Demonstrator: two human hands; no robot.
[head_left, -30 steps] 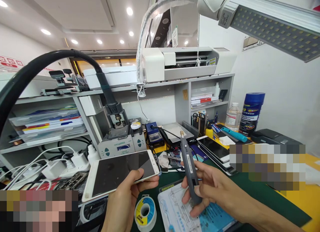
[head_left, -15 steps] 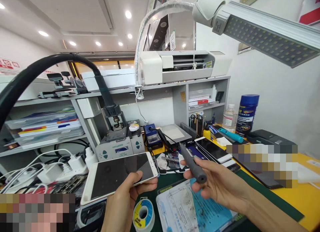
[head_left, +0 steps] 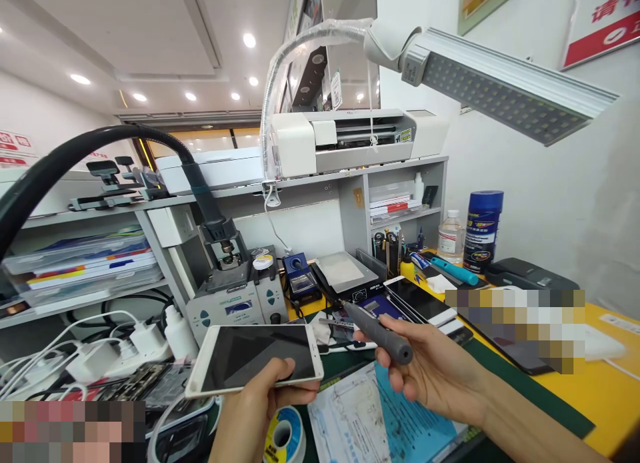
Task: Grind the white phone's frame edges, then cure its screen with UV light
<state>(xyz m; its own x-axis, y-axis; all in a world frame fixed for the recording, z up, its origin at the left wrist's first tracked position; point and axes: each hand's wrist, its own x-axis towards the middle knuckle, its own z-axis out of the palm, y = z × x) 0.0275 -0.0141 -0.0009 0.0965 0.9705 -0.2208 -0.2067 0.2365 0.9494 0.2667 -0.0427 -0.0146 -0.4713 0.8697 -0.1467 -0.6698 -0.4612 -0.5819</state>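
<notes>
A white-framed smartphone [head_left: 235, 356] with a dark screen lies in my left hand [head_left: 270, 390], thumb across the glass and fingers underneath. My right hand [head_left: 435, 370] is closed around the dark grey handle of a screwdriver [head_left: 377, 333]. Its thin tip points away from me and to the left, apart from the phone. Below both hands is a worn sheet of printed paper [head_left: 350, 416], white and blue, on the green mat. A spool [head_left: 284, 436] with a yellow and blue label stands just right of my left wrist, partly cut off by the frame.
Several phones [head_left: 423, 300] lie at the right. Behind are a grey rework station [head_left: 233, 310], a small blue station [head_left: 301, 280] and a flat plate device [head_left: 345, 273]. White chargers and cables [head_left: 120, 350] crowd the left. An LED lamp [head_left: 500, 83] hangs overhead.
The phone has come round to lie more level across the view, its left end swinging right. The screwdriver has shifted slightly left, still in my right hand. The camera view has tilted up a little.
</notes>
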